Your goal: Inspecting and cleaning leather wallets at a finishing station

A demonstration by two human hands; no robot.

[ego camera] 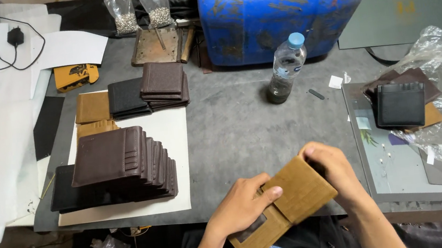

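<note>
- Plainly, we held a tan bifold wallet point(287, 204) over the near edge of the bench point(233, 133), left hand point(240, 206) closed on its lower leaf, right hand point(335, 169) closed on the upper corner.
- We judged it light, supple and floppy at the fold, best held by both leaves.
- It looked suede-like, with a dark window pocket.

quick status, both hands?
Left hand: closed on the tan wallet, thumb on top.
Right hand: gripping the same wallet's far edge.
</note>
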